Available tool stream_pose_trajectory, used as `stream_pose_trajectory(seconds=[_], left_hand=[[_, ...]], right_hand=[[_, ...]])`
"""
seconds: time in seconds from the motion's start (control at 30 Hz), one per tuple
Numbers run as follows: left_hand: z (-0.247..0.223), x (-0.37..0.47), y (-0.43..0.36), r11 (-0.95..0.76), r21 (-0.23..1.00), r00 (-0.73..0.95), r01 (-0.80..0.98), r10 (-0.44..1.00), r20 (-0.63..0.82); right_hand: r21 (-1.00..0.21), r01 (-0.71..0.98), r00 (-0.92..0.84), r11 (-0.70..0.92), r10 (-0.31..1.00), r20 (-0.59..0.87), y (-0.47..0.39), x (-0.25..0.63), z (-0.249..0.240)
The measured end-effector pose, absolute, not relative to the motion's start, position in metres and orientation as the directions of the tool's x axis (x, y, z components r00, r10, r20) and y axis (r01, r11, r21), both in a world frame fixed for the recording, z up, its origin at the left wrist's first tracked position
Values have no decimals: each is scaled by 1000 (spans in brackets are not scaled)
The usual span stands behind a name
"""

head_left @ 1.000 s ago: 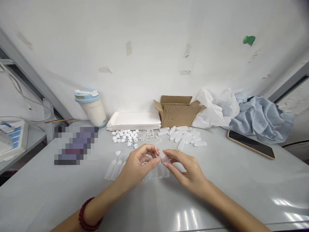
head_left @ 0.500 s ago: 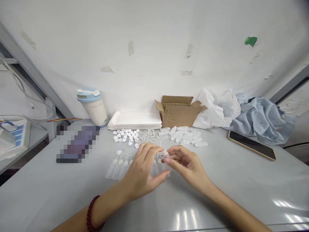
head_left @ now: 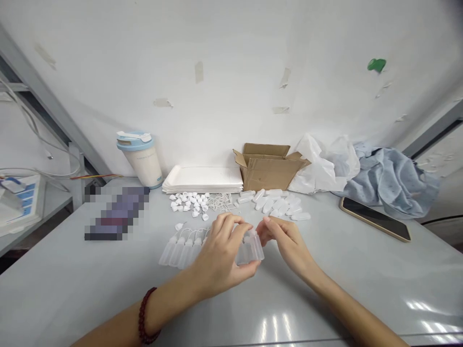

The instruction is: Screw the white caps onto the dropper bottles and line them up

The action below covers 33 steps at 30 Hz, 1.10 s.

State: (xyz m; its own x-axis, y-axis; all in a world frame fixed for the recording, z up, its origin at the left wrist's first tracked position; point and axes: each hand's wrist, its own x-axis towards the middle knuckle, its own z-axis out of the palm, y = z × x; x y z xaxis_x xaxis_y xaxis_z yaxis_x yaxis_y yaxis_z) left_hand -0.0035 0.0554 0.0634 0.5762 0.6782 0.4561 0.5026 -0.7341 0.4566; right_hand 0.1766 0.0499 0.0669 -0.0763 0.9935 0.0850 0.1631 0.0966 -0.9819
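My left hand (head_left: 220, 255) holds a small translucent plastic squeeze bottle (head_left: 257, 248) upright, its fingers at the top and its thumb at the bottom. Just right of that bottle, my right hand (head_left: 284, 236) is closed, thumb against curled fingers; I cannot make out what is in it, if anything. A row of similar bottles (head_left: 176, 251) with thin looped tubes at their tops lies to the left, partly hidden by my left hand. One white cap (head_left: 179, 226) sits above the row. Behind are loose white caps (head_left: 187, 202), thin white tubes (head_left: 220, 202) and loose bottles (head_left: 280, 205).
Along the wall stand a blue-lidded cup (head_left: 142, 161), a stack of white trays or envelopes (head_left: 202, 180), an open cardboard box (head_left: 269, 173), a white plastic bag (head_left: 314, 168) and a blue cloth (head_left: 394, 178). A phone (head_left: 374, 219) lies right; a pixelated item (head_left: 119, 214), left.
My right hand has moved slightly right, off the bottle top. The bottle now stands more upright between my left thumb and fingers, at the right end of the row.
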Motion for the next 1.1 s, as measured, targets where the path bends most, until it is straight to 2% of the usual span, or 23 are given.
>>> stream_pose_trajectory(seconds=[0.1, 0.2, 0.47, 0.8, 1.1], left_hand=[[67, 2, 60, -723, 448, 645, 526, 683, 345], [69, 8, 67, -714, 430, 689, 552, 681, 247], [60, 19, 74, -707, 378, 706, 598, 687, 169], [55, 21, 73, -711, 289, 719, 641, 688, 101], [53, 19, 73, -712, 290, 722, 640, 686, 92]], right_hand=[[-940, 338, -103, 43, 995, 8, 57, 187, 67], [-898, 439, -151, 10, 986, -63, 62, 193, 67], [-740, 670, -161, 55, 984, -73, 67, 197, 64], [-708, 697, -247, 111, 965, -92, 65, 197, 58], [-709, 698, -250, 104, 963, -104, 67, 197, 52]])
